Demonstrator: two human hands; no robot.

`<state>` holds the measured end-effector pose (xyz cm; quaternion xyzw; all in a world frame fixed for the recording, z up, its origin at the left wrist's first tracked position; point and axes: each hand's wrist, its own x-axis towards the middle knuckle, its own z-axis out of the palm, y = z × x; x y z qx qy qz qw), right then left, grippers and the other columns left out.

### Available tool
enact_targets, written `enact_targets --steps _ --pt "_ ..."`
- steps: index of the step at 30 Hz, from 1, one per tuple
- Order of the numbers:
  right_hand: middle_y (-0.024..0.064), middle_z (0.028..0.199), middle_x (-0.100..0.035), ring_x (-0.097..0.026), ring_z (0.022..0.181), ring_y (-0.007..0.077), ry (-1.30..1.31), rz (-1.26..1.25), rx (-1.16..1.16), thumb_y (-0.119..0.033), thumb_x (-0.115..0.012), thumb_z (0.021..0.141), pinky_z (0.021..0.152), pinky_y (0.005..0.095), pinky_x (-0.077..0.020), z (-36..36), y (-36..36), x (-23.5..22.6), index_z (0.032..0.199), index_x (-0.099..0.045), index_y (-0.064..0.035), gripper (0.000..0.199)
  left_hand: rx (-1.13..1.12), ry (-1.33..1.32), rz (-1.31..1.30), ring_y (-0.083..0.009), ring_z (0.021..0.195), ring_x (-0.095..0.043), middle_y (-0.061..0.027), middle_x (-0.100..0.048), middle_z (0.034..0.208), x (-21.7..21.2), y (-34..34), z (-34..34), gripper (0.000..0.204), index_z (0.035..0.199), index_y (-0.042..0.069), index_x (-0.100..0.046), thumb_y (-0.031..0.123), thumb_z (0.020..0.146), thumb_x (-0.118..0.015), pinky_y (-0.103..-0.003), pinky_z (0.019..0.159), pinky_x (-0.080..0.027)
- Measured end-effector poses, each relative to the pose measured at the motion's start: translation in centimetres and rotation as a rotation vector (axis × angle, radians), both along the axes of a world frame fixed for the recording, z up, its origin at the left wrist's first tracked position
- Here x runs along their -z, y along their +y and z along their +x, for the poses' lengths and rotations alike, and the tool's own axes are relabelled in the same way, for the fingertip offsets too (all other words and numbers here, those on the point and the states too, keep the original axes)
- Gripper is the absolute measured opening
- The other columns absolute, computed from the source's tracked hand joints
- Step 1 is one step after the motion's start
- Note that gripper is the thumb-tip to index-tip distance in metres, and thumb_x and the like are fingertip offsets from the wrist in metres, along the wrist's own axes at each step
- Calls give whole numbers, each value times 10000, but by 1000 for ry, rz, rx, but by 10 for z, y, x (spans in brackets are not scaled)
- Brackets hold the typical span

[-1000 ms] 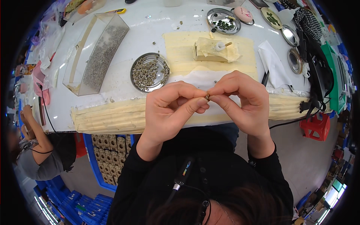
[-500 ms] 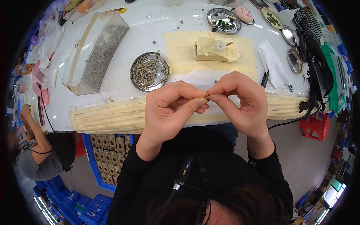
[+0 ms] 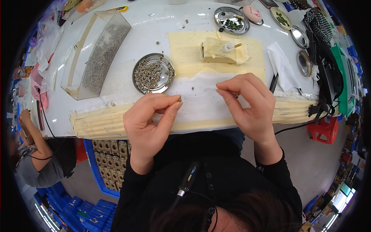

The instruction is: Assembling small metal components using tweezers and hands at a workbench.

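My left hand (image 3: 148,121) pinches a small brassy metal part (image 3: 180,99) between thumb and forefinger, just right of and below the round steel dish (image 3: 134,79). That dish holds a heap of similar small metal parts (image 3: 148,73). My right hand (image 3: 249,104) hovers over the white sheet (image 3: 201,104), thumb and forefinger tips brought close together. What lies between those tips is too small to make out, and a small glint shows by its curled fingers. On the sheet between the hands sits a tiny grey piece (image 3: 193,88).
A clear bin of grey granules (image 3: 102,58) stands at the left. Ahead are a tape-wrapped block (image 3: 222,54) and a steel plate with dark green pieces (image 3: 233,25). Black tweezers (image 3: 274,82) lie beside white tissue (image 3: 282,63). A co-worker's arm (image 3: 40,141) shows far left.
My hands have parted. The left moved left with the small metal part, while the right stayed near its place. The tiny piece on the sheet has come into view.
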<state>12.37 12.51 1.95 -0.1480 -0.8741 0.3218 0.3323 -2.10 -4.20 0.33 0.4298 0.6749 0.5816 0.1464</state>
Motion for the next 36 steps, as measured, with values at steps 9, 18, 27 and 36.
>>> enact_targets --steps 9,18,27,36 --pt "39 730 -541 -518 713 230 -124 301 -50 -58 -713 705 630 340 -435 -30 -14 9 786 -617 -60 125 -133 217 -48 -84 568 -554 -79 -635 803 -1 4 5 136 902 -15 -689 -59 774 -705 -201 461 -422" --pt "64 758 -522 -495 731 247 -258 411 -32 -37 -675 730 650 348 -416 -38 -19 5 806 -580 -42 122 -174 34 57 -95 615 -581 -84 -654 803 3 1 3 129 909 -27 -687 -54 783 -701 -203 539 -455" --pt "56 780 -495 -437 705 183 -1 -300 -100 -15 -615 837 631 289 -374 -25 -20 -6 854 -543 -16 74 -33 -688 205 -128 751 -664 -113 -686 872 -11 14 15 161 1026 -60 -629 -4 875 -638 -222 649 -538" --pt "29 780 -475 -397 680 123 114 -596 -125 -50 -586 888 613 251 -350 -17 -29 4 872 -539 -19 58 63 -845 329 -136 755 -667 -122 -683 886 -7 28 31 157 1030 -57 -622 10 888 -627 -241 677 -555"
